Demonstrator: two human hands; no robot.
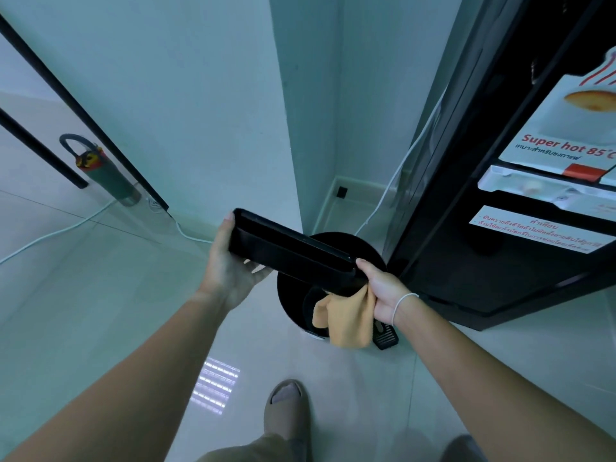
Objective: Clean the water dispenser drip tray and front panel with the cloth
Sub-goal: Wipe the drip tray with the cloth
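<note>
Glossy pale floor tiles (100, 295) lie under both hands. Left grip (230, 261) wraps one end of the long, black, trough-shaped plastic tray (290, 251); right grip (383, 291) clamps the other end together with a soft orange cloth (346, 321) that hangs limp. Below sits a round black bin (350, 241), a slotted grate (386, 338) beside it, and the shiny black dispenser (500, 195) at right.

1. We see a round black bin (336, 241) on the pale tiled floor (100, 295).
2. We see a white cable (60, 231) trailing along the floor.
3. A green cylindrical bottle with a dark loop handle (100, 168) stands near the wall.
</note>
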